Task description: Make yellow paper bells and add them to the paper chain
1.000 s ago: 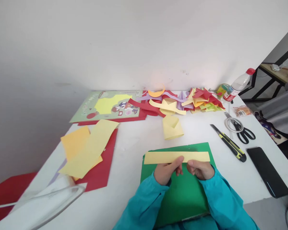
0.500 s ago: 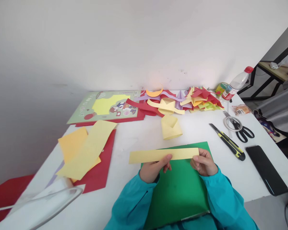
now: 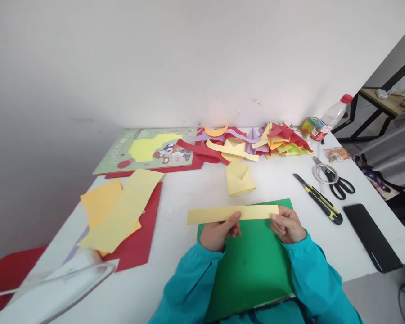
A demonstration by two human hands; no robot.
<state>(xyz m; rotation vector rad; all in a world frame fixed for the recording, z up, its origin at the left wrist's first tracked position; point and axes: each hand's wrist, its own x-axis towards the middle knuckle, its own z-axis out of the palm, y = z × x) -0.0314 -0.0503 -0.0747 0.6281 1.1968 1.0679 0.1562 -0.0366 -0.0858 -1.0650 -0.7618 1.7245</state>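
A long pale yellow paper strip is held level just above a green sheet on the white table. My left hand pinches the strip near its middle. My right hand pinches its right end. Both sleeves are teal. A folded pale yellow paper piece lies just beyond the green sheet.
Yellow and orange sheets lie on red paper at the left. A craft book and a heap of coloured paper cuttings sit by the wall. At the right lie a utility knife, scissors, a phone and a bottle.
The strip slid left through my hands, then came slightly back right. My right hand went from near its middle to its right end.
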